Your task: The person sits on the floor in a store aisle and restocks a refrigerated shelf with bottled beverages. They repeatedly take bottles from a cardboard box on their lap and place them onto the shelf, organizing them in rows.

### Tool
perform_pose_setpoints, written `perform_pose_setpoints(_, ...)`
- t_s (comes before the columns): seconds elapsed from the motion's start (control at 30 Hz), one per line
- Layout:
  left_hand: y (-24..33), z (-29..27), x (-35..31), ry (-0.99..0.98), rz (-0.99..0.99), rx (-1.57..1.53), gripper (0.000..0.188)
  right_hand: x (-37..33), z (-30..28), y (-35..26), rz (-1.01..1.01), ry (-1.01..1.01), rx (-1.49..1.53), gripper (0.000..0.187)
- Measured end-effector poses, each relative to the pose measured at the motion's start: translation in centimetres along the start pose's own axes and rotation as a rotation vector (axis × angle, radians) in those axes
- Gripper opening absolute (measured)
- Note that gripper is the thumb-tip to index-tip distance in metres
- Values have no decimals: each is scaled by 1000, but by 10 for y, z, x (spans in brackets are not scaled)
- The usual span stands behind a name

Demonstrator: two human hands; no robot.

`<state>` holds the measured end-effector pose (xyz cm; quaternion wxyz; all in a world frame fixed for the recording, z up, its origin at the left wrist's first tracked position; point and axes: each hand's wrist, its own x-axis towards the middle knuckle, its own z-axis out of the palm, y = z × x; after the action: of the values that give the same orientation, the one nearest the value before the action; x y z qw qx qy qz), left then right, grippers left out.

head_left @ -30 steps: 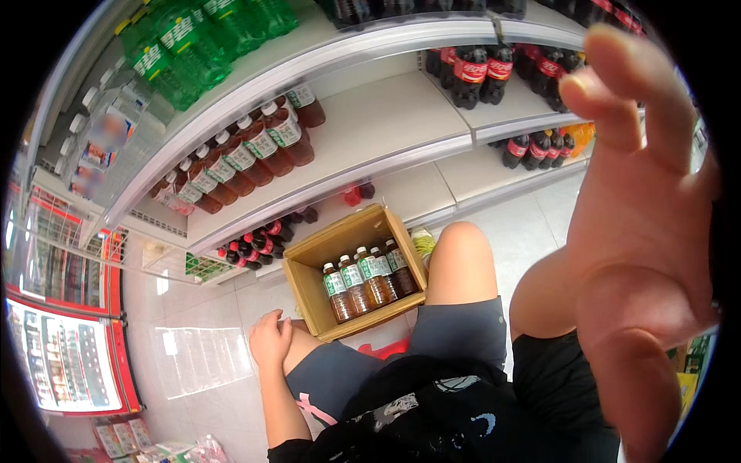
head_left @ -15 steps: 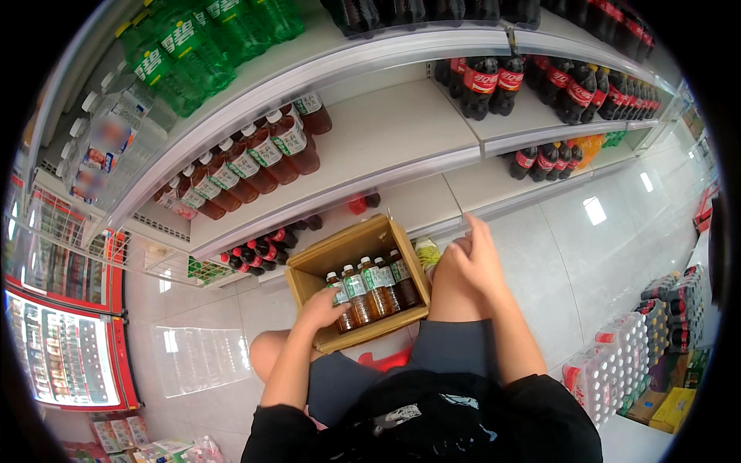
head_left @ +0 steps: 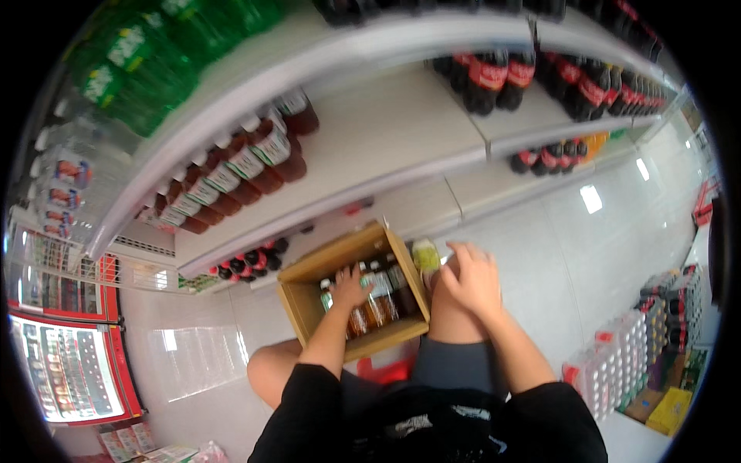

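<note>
Your left hand spreads open over the brown-drink bottles in the cardboard box at twelve o'clock, nothing visibly gripped; your right hand, loosely open, empty, is at one o'clock. Closing squarely around one bottle should work best.

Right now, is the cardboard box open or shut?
Open: the cardboard box shows bottles inside, with the left hand over them.
</note>
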<state>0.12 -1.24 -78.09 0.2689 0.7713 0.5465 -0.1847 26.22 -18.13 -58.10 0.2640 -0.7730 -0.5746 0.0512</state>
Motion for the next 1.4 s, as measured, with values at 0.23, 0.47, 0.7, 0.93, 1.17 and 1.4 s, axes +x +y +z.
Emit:
perform_pose_setpoints(0.23, -5, 6, 13, 25, 33, 49, 94, 3, 8, -3, -59, 38, -19, 34)
perform_pose_setpoints(0.47, -6, 8, 43, 31, 26, -69, 80, 9, 7, -7, -19, -60, -30, 33)
perform_pose_setpoints(0.7, -1, 4, 37, 52, 56, -54, 56, 13, 7, -3, 24, -49, -38, 29)
perform_pose_setpoints(0.93, -17, -44, 7, 59, 276, 23, 54, 9, 7, 0, 29, -66, -38, 26)
perform_pose_setpoints(1.17, -16, -64, -36, 185, 294, 34, 47, 8, 5, -2, -5, 6, -10, 25)
perform_pose_setpoints(1.4, -6, -53, -71, 246, 70, -51, 47, 1, 7, -1, -36, 19, -25, 26)
